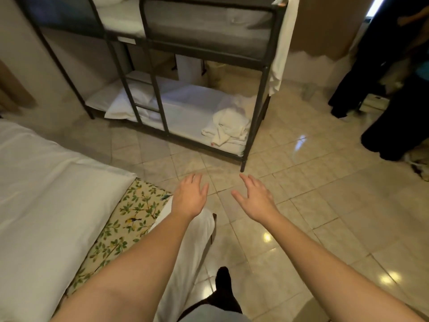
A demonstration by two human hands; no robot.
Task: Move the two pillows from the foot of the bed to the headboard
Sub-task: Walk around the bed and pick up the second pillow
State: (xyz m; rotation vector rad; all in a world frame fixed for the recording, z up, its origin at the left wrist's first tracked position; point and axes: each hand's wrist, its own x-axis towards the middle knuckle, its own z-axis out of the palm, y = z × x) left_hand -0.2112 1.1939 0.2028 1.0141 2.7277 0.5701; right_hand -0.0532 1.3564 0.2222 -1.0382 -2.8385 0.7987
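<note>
A large white pillow (46, 182) lies on the bed at the near left, filling most of that side of the view, its right corner reaching toward the middle of the scene. It rests on a floral bedsheet (130, 219) printed with green leaves and small birds, which shows along the pillow's right edge. A white sheet (185, 252) hangs over the bed's corner just right of the floral strip. Only this one pillow is plainly visible on the bed. Both of the person's bare arms stretch forward over the tiled floor (325, 205), to the right of the pillow and apart from it. The left hand (189, 196) is spread, palm down, fingers loose, holding nothing; it hovers just past the bed's corner, near the pillow's right tip but not touching it. The right hand (255, 198) is likewise spread and empty, farther right over bare tiles, well apart from the pillow. The person's dark-socked foot (222, 280) stands on the floor at the near middle. Farther off, a black metal bunk bed (157, 89) stands across the room, with a white pillow and a crumpled white towel (229, 126) on its lower mattress. At the far right, another person in dark clothing (394, 89) is partly in view.
</note>
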